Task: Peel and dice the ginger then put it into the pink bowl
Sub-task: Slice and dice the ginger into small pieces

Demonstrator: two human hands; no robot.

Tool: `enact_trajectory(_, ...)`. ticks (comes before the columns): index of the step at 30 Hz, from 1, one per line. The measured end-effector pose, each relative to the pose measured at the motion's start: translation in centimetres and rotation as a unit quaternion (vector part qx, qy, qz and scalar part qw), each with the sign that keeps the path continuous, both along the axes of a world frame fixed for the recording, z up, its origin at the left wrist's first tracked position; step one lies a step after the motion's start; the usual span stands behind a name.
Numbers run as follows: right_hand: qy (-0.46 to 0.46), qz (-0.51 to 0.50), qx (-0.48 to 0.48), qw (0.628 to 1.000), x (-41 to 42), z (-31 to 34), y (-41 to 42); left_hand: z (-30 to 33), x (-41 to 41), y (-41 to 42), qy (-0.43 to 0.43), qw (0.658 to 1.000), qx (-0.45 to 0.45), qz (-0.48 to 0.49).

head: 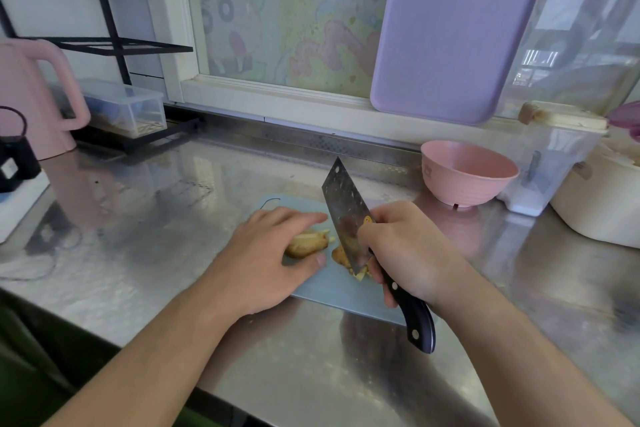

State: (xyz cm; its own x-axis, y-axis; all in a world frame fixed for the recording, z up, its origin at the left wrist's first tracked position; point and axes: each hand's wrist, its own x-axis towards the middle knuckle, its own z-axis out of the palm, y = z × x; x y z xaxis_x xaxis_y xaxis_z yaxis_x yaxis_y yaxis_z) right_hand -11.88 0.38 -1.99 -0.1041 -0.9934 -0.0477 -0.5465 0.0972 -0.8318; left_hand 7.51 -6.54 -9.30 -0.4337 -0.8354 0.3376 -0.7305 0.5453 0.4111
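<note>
On the steel counter (145, 204) lies a pale board (332, 284). The left hand (266, 260) holds the ginger (306, 244) on it, fingers together over the top, thumb at its near side; the root's long axis runs left to right. The right hand (405, 250) grips the cleaver (346, 218), fingers curled round its handle, blade pointing away just right of the ginger. The pink bowl (467, 173) stands beyond, to the right.

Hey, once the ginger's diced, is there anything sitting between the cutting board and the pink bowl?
Nothing visible. The ginger lies on the cutting board, and only bare steel counter separates it from the pink bowl at the board's far right.
</note>
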Motion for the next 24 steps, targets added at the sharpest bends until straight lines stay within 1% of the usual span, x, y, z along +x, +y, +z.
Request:
enact_trajectory(2,0.006,-0.002,-0.002,1.0,0.0,0.1,0.1,-0.1,-0.2,-0.1,-0.034,0.999,-0.01,-0.002)
enact_trajectory(3,0.008,-0.002,-0.003,1.0,0.0,0.2,0.2,-0.1,-0.2,-0.2,-0.033,0.999,-0.012,0.001)
enact_trajectory(7,0.007,-0.005,0.0,1.0,0.0,0.2,0.2,0.0,-0.1,0.0,-0.002,1.0,-0.024,0.015)
enact_trajectory(14,0.008,0.014,0.012,1.0,0.5,-0.1,0.2,0.4,0.3,0.8,0.033,0.996,-0.01,0.081)
enact_trajectory(18,0.012,0.025,0.029,0.999,1.1,0.0,0.4,0.7,0.4,1.0,0.051,0.995,0.015,0.084)
enact_trajectory(24,0.044,0.01,0.044,0.998,1.6,-0.6,-0.1,1.1,0.3,1.1,0.048,0.995,0.038,0.08)
